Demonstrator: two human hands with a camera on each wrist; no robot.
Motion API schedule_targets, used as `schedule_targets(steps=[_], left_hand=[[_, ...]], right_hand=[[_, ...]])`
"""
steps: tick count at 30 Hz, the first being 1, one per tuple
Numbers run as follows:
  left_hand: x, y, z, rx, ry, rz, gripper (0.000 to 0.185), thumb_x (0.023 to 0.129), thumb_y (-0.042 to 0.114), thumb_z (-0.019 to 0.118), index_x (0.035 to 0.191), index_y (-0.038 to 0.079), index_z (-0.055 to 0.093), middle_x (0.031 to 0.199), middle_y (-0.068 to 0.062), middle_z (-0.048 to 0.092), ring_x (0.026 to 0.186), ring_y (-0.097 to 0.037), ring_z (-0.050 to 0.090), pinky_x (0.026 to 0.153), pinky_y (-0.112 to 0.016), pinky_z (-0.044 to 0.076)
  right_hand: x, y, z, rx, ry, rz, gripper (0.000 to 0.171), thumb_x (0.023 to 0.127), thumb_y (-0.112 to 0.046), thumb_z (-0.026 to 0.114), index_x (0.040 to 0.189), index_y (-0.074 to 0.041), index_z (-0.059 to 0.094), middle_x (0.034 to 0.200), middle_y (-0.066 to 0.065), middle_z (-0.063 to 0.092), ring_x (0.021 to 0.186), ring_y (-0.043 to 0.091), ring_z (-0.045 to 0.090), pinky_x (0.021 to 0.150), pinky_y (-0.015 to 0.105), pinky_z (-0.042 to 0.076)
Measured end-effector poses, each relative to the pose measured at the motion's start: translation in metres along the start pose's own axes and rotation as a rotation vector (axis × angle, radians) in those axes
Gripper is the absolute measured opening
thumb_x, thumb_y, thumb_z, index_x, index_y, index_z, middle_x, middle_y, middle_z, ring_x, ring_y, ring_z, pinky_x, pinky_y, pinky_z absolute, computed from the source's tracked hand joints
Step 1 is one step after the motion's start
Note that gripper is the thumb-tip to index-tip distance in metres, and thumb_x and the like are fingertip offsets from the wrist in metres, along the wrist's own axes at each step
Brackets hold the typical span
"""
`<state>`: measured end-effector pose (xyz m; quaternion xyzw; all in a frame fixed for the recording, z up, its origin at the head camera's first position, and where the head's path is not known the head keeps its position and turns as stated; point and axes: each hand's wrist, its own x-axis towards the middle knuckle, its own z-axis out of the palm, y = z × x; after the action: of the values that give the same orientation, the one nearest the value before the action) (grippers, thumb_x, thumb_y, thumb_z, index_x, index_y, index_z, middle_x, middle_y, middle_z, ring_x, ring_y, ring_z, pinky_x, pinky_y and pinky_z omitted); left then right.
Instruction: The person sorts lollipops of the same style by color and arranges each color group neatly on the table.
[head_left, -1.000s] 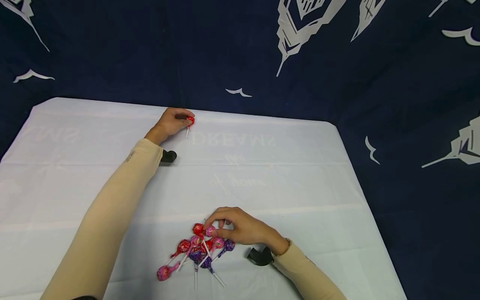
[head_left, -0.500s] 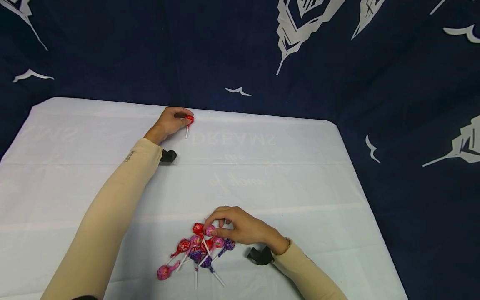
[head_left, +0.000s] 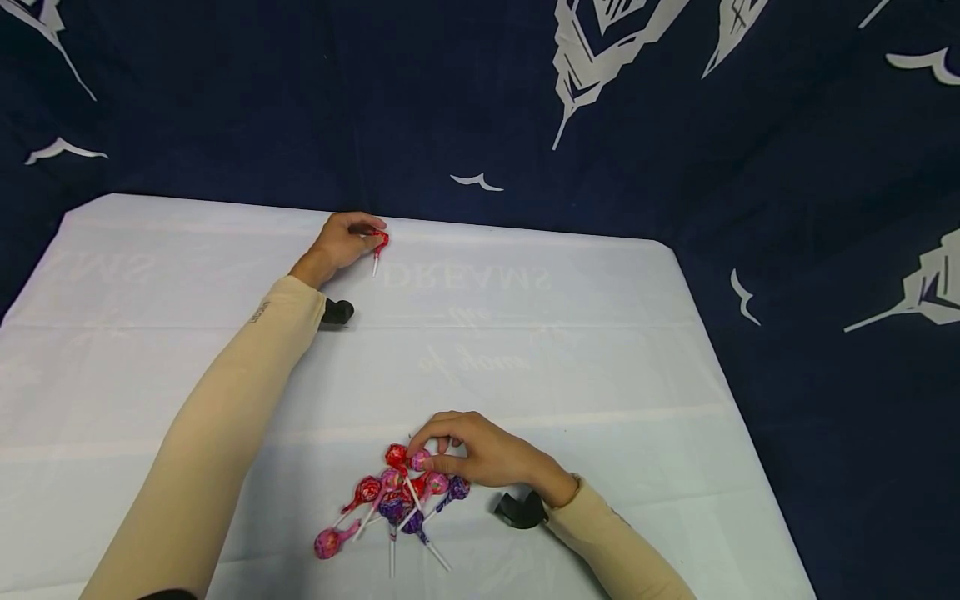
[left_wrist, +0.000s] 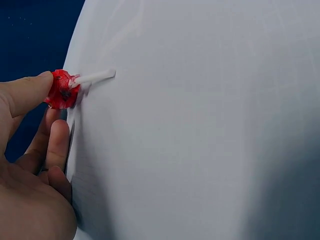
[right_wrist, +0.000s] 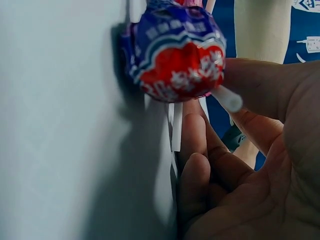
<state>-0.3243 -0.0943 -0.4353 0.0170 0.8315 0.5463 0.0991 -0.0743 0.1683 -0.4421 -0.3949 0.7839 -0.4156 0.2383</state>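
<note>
A red lollipop (head_left: 380, 242) (left_wrist: 62, 90) lies near the far edge of the white table (head_left: 600, 350), its white stick pointing toward me. My left hand (head_left: 360, 237) (left_wrist: 50, 112) pinches its head between thumb and fingers. Near the front edge lies a pile of several red, pink and purple lollipops (head_left: 390, 500). My right hand (head_left: 435, 450) (right_wrist: 215, 125) rests at the pile's top right with curled fingers. It pinches a wrapped lollipop (head_left: 420, 460) (right_wrist: 175, 55) by the head and stick.
Black wrist camera mounts (head_left: 337, 312) (head_left: 519, 510) sit under both beige sleeves. A dark blue printed backdrop (head_left: 480, 100) rises behind the table and drops off its right side. The cloth (head_left: 465, 279) carries faint mirrored lettering.
</note>
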Motion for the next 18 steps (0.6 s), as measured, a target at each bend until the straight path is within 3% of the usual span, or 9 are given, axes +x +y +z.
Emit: schedule_targets(steps=[18], left_hand=[[-0.0013,0.0005,-0.0009,0.012,0.001,-0.013,0.030,0.096,0.015,0.068,0.124,0.005,0.067,0.112,-0.005,0.061,0.105,-0.015,0.050,0.096,-0.029,0.039]], right_hand=[[-0.0001,-0.0019,-0.0006,-0.002,0.000,0.017,0.027,0.096,-0.009,0.067,0.122,-0.017,0.067,0.123,-0.001,0.066,0.093,0.002,0.056,0.081,0.020,0.051]])
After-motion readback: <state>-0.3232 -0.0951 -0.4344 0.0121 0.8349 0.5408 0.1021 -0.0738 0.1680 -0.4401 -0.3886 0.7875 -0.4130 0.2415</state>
